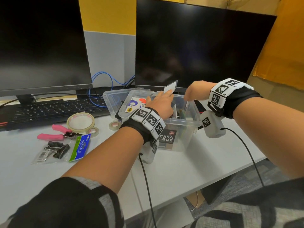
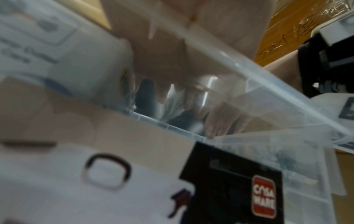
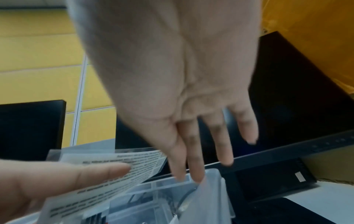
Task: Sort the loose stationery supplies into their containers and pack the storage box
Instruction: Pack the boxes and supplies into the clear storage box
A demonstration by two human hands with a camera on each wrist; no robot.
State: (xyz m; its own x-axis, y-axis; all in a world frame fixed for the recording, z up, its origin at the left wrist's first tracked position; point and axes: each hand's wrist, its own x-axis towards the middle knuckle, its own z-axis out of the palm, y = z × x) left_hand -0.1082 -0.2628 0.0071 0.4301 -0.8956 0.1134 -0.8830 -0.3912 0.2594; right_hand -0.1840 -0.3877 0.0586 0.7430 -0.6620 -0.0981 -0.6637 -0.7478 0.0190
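Observation:
A clear storage box point(image 1: 181, 124) labelled CASA BOX stands mid-desk with stationery inside. My left hand point(image 1: 162, 102) reaches over it and holds a printed packet point(image 1: 171, 87) upright above the far rim. In the right wrist view a finger of the left hand point(image 3: 57, 181) lies on the packet's point(image 3: 118, 171) printed face. My right hand point(image 1: 195, 90) hangs over the box's far right corner with straight fingers pointing down. Its fingertips point(image 3: 193, 177) touch the box rim point(image 3: 166, 181) beside a clear bag point(image 3: 206, 200). The left wrist view shows the box wall point(image 2: 249, 72), blurred.
Left of the box lie a large tape roll point(image 1: 80, 121), two small tape rolls point(image 1: 115, 125), pink pliers point(image 1: 54, 134) and a binder clip bag point(image 1: 64, 149). A keyboard point(image 1: 57, 111), a clear lid point(image 1: 113, 97) and two monitors stand behind. The desk edge runs near right.

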